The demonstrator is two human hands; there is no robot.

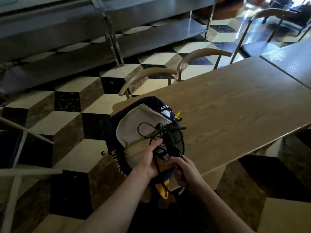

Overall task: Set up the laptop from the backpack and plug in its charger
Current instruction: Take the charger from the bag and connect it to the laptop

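At lower centre of the frame, over the open backpack (134, 132) at the table (227, 106) end, left hand (148, 163) and right hand (186, 172) both grip the black charger (170, 145) and its tangled cable.

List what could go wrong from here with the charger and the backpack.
The charger cable is a loose tangle held by both the left hand and right hand; pulling may knot it or strain the plug.
The backpack sits at the table corner, partly overhanging; a snagged loop could drag it off.
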